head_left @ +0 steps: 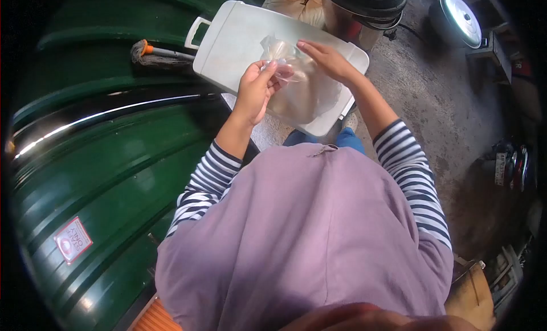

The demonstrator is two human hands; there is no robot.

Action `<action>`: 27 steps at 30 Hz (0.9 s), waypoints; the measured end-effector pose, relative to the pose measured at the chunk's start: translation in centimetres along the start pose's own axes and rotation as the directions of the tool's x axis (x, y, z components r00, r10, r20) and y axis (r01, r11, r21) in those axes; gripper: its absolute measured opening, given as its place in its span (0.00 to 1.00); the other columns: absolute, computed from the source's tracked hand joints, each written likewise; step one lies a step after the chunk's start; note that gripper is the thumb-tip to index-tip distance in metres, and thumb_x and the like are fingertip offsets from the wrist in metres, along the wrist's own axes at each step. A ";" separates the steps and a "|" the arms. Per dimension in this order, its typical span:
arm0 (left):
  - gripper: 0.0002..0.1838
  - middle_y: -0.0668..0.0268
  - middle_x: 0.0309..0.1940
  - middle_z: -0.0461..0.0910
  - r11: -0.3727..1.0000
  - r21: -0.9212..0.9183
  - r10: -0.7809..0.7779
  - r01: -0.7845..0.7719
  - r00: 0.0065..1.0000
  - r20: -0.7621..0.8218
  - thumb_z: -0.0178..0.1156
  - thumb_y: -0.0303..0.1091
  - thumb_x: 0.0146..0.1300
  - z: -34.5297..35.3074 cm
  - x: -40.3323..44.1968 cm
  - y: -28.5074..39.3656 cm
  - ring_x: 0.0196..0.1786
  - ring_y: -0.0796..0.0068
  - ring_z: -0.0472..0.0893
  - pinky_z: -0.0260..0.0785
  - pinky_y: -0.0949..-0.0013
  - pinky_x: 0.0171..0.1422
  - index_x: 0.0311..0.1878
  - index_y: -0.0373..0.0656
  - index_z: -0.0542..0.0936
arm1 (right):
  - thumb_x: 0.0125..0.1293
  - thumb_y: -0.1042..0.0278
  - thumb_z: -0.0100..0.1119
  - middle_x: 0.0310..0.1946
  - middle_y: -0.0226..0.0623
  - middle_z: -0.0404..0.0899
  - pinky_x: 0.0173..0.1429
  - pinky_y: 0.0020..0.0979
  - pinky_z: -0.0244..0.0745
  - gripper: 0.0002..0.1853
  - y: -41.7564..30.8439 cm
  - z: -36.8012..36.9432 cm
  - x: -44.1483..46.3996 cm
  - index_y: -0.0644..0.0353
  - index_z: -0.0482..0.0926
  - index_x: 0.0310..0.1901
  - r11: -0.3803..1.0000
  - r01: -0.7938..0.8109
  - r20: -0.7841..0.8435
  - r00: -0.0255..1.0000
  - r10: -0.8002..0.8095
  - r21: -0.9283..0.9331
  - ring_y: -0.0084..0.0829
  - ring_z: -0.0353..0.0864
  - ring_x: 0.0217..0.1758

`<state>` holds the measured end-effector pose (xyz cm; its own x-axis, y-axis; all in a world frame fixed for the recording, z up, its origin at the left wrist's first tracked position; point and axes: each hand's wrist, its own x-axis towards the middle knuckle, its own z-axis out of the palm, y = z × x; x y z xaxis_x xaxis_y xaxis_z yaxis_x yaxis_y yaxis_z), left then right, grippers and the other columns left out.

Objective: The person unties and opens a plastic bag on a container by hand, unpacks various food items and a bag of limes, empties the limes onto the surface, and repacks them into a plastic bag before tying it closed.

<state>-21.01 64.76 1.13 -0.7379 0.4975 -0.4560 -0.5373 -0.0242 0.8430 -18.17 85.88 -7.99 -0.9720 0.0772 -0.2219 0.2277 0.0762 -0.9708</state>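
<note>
My left hand (256,93) pinches a clear plastic bag (280,53) between thumb and fingers, above the white lid. My right hand (329,62) is stretched out flat with its fingertips at the far side of the bag; whether they touch it I cannot tell. Below both hands lies a larger translucent plastic bag (305,100) with pale contents that I cannot make out. It rests on the white lid (231,46) of a plastic box, whose handle (196,33) sticks out on the left.
A mop (162,53) leans by the green corrugated wall (114,154) on the left. Beyond the box stand a black-lidded container (367,3) and a stuffed sack (293,6). A lidded metal pot (456,20) is at the upper right, over the concrete floor (419,74).
</note>
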 end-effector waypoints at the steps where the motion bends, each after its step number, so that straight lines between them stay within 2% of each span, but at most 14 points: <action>1: 0.16 0.56 0.49 0.82 1.000 -0.018 0.021 -0.022 1.000 -0.017 0.54 0.38 0.76 0.0 -0.3 -0.3 0.53 0.69 0.82 0.72 0.69 0.58 0.57 0.37 0.70 | 0.71 0.41 0.55 0.61 0.43 0.79 0.68 0.33 0.67 0.32 0.0 -0.3 -0.4 0.60 0.76 0.65 0.995 0.045 -0.050 0.997 -0.050 -0.090 0.34 0.75 0.65; 3: 0.15 0.55 0.51 0.82 0.998 -0.004 0.067 -0.067 0.998 -0.023 0.54 0.36 0.76 -0.4 -0.6 -0.8 0.52 0.70 0.82 0.72 0.69 0.58 0.57 0.35 0.69 | 0.72 0.51 0.57 0.61 0.39 0.78 0.69 0.31 0.66 0.26 -1.7 -0.7 -2.4 0.59 0.76 0.65 0.955 0.120 -0.134 0.978 -0.161 -0.270 0.30 0.74 0.66; 4: 0.15 0.55 0.52 0.82 0.997 0.003 0.083 -0.083 0.996 -0.025 0.54 0.35 0.76 -0.7 -0.7 -1.1 0.52 0.71 0.82 0.73 0.69 0.58 0.57 0.35 0.69 | 0.66 0.50 0.63 0.55 0.39 0.82 0.58 0.33 0.74 0.24 -2.0 0.0 -3.5 0.54 0.82 0.58 0.974 0.145 -0.234 0.955 -0.184 -0.173 0.34 0.81 0.55; 6: 0.16 0.56 0.52 0.82 0.991 0.057 0.123 -0.123 0.992 0.011 0.55 0.33 0.75 -1.8 -0.7 -1.6 0.52 0.72 0.82 0.73 0.69 0.58 0.59 0.34 0.69 | 0.65 0.55 0.64 0.54 0.37 0.82 0.55 0.33 0.75 0.21 -4.6 0.9 -6.0 0.54 0.83 0.57 0.984 0.123 -0.208 0.967 -0.149 -0.132 0.33 0.81 0.52; 9: 0.17 0.56 0.51 0.83 0.983 0.126 0.132 -0.135 0.991 0.036 0.57 0.31 0.73 -2.8 -0.9 -1.9 0.51 0.74 0.82 0.74 0.71 0.58 0.59 0.33 0.69 | 0.63 0.66 0.67 0.49 0.34 0.81 0.45 0.28 0.72 0.16 -5.3 3.1 -7.1 0.57 0.83 0.52 0.927 0.319 -0.195 0.914 -0.356 -0.197 0.28 0.79 0.45; 11: 0.16 0.57 0.49 0.84 0.976 0.163 0.140 -0.145 0.989 0.042 0.57 0.31 0.73 -3.3 -1.0 -1.9 0.51 0.74 0.83 0.74 0.71 0.58 0.59 0.33 0.70 | 0.64 0.71 0.66 0.49 0.31 0.79 0.36 0.18 0.65 0.15 -4.3 4.6 -6.4 0.59 0.83 0.53 0.826 0.488 -0.154 0.827 -0.541 -0.283 0.16 0.73 0.40; 12: 0.16 0.58 0.48 0.84 0.971 0.178 0.152 -0.158 0.987 0.045 0.57 0.31 0.73 -3.4 -0.9 -2.0 0.51 0.74 0.83 0.74 0.71 0.58 0.58 0.33 0.70 | 0.63 0.73 0.67 0.48 0.32 0.78 0.37 0.19 0.67 0.14 -4.5 5.3 -6.4 0.59 0.83 0.52 0.843 0.441 -0.166 0.848 -0.503 -0.308 0.18 0.75 0.41; 15: 0.14 0.59 0.45 0.85 0.953 0.236 0.179 -0.188 0.982 0.059 0.57 0.31 0.73 -4.1 -0.5 -2.6 0.50 0.74 0.83 0.74 0.72 0.58 0.56 0.34 0.72 | 0.58 0.64 0.71 0.46 0.39 0.81 0.49 0.36 0.78 0.15 -6.0 7.2 -6.1 0.54 0.84 0.47 0.866 0.307 -0.337 0.829 -0.447 -0.394 0.41 0.83 0.47; 18: 0.13 0.58 0.45 0.85 0.924 0.268 0.252 -0.274 0.961 0.111 0.58 0.32 0.73 -4.9 -0.3 -3.1 0.49 0.75 0.83 0.74 0.73 0.55 0.54 0.35 0.73 | 0.57 0.63 0.72 0.43 0.36 0.82 0.46 0.35 0.79 0.13 -5.8 8.1 -5.2 0.50 0.85 0.44 0.821 0.261 -0.331 0.821 -0.465 -0.507 0.39 0.84 0.43; 19: 0.12 0.58 0.45 0.85 0.910 0.272 0.286 -0.313 0.948 0.138 0.58 0.32 0.73 -5.2 -0.2 -3.2 0.48 0.75 0.83 0.74 0.74 0.54 0.54 0.35 0.74 | 0.57 0.63 0.72 0.42 0.35 0.82 0.46 0.35 0.79 0.12 -5.2 8.2 -4.9 0.49 0.86 0.44 0.838 0.270 -0.330 0.828 -0.454 -0.474 0.39 0.84 0.43; 22: 0.14 0.59 0.42 0.86 0.948 0.190 0.237 -0.256 0.965 0.114 0.62 0.35 0.71 -5.4 -0.2 -2.2 0.42 0.77 0.83 0.74 0.75 0.50 0.52 0.36 0.75 | 0.57 0.63 0.72 0.40 0.32 0.83 0.45 0.34 0.79 0.11 -3.7 8.1 -4.3 0.48 0.86 0.42 0.861 0.291 -0.321 0.840 -0.439 -0.416 0.38 0.84 0.42; 25: 0.15 0.62 0.38 0.87 0.933 0.287 0.225 -0.220 0.974 0.016 0.66 0.38 0.68 -5.0 0.5 -2.9 0.35 0.79 0.82 0.74 0.76 0.45 0.49 0.37 0.78 | 0.57 0.66 0.71 0.40 0.31 0.83 0.45 0.33 0.79 0.09 -3.9 8.2 -4.8 0.49 0.87 0.41 0.850 0.298 -0.288 0.848 -0.444 -0.434 0.38 0.84 0.43; 27: 0.16 0.64 0.36 0.87 0.899 0.357 0.266 -0.255 0.964 0.017 0.68 0.39 0.66 -5.1 0.8 -3.5 0.34 0.80 0.82 0.73 0.76 0.44 0.48 0.38 0.79 | 0.58 0.67 0.70 0.41 0.31 0.84 0.44 0.33 0.79 0.09 -4.5 7.7 -4.7 0.50 0.87 0.41 0.843 0.317 -0.244 0.859 -0.449 -0.435 0.38 0.84 0.43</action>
<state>-21.84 60.78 -3.62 -0.8471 0.4881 -0.2103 -0.1494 0.1610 0.9756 -15.03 77.53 -3.30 -0.9235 0.2746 0.2679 -0.0911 0.5215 -0.8484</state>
